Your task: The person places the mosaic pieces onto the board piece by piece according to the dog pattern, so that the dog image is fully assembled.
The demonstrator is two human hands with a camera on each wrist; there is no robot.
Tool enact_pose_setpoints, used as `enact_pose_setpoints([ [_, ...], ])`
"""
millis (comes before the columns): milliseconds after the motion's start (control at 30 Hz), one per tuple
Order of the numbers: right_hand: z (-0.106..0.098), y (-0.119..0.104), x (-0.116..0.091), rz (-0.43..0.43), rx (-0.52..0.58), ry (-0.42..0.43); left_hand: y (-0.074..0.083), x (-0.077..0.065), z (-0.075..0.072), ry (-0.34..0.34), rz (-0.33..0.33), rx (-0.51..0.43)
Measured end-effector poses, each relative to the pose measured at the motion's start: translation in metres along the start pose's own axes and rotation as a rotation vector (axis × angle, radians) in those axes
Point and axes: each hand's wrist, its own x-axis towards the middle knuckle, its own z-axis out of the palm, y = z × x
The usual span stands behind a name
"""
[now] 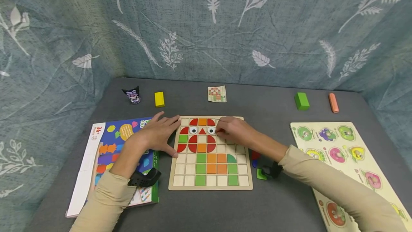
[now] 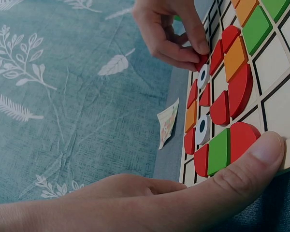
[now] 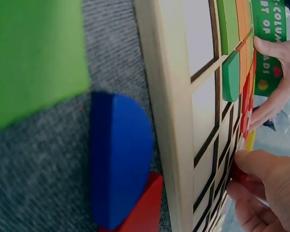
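A wooden grid board (image 1: 210, 188) lies on the table, with red, orange and green blocks and two eye tiles in its squares. My left hand (image 1: 157, 133) rests at the board's left edge with its fingers spread; its thumb touches the rim in the left wrist view. Just right of the right-hand eye tile (image 1: 211, 130), my right hand (image 1: 236, 129) pinches a small red block (image 2: 201, 62) between thumb and fingers. That block (image 3: 238, 173) is mostly covered by the fingertips, so its full shape is hidden.
Loose blue (image 3: 121, 159), red (image 3: 145, 208) and green (image 1: 261, 174) blocks lie right of the board. A small pattern card (image 1: 217, 93) is behind it. A colorful box (image 1: 122, 131) stands left, a fruit puzzle board (image 1: 354, 160) right. Yellow (image 1: 159, 99) and green blocks sit farther back.
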Motion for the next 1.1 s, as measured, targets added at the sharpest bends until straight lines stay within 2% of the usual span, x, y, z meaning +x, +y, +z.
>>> enact_pose_setpoints([
  [233, -0.003, 0.003, -0.006, 0.014, -0.009, -0.041, 0.0, 0.0, 0.0, 0.004, 0.004, -0.007],
  [367, -0.008, 0.007, -0.02, 0.04, 0.07, -0.031, 0.001, 0.001, 0.002, -0.005, 0.004, -0.013],
  [500, -0.014, 0.014, -0.043, 0.083, 0.149, 0.048, 0.001, 0.001, 0.003, -0.012, 0.007, -0.006],
  [600, -0.019, 0.017, -0.061, 0.084, 0.136, 0.098, 0.0, 0.001, 0.002, -0.015, 0.001, 0.0],
  [767, -0.026, 0.013, -0.098, 0.088, 0.095, 0.098, 0.0, 0.002, 0.001, -0.018, -0.004, 0.005],
  [967, -0.03, -0.002, -0.139, 0.021, 0.092, 0.123, 0.0, 0.002, 0.0, -0.008, 0.008, 0.007],
  [1100, -0.03, -0.013, -0.16, 0.005, 0.107, 0.115, 0.0, 0.002, 0.0, -0.015, -0.006, 0.006],
])
